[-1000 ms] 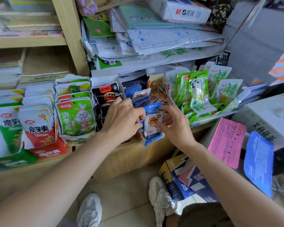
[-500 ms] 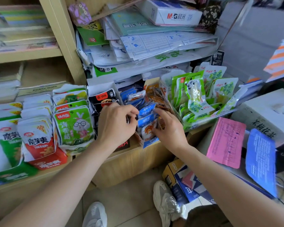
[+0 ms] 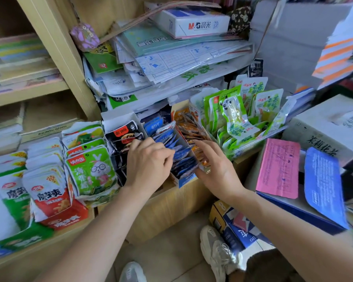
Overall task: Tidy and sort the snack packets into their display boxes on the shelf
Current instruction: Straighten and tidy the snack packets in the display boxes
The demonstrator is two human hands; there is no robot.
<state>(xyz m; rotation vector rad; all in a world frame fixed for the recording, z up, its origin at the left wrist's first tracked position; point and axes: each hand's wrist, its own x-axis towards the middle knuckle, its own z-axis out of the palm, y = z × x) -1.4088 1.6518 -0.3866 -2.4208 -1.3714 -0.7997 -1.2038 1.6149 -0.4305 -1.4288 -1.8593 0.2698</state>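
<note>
A narrow display box (image 3: 183,181) on the wooden shelf holds a row of blue snack packets (image 3: 178,148). My left hand (image 3: 149,163) is at the row's left side, fingers curled onto the blue packets. My right hand (image 3: 216,166) lies with fairly straight fingers against the box's right side, fingertips by the orange packets (image 3: 192,129) in the neighbouring box. Black packets (image 3: 121,134) stand just left of my left hand. Green packets (image 3: 234,110) fan out to the right.
Green rabbit packets (image 3: 92,167) and red packets (image 3: 49,192) fill boxes at the left. Stacked papers and a white box (image 3: 194,22) pile above the snacks. A pink sheet (image 3: 279,167) and a blue sheet (image 3: 324,184) lie at the right. Cartons (image 3: 232,224) and my shoes are on the floor.
The blue packet that my right hand held upright now lies in the row. My right hand has shifted to the box's right side with its fingers straightened. My left hand stays on the blue packets.
</note>
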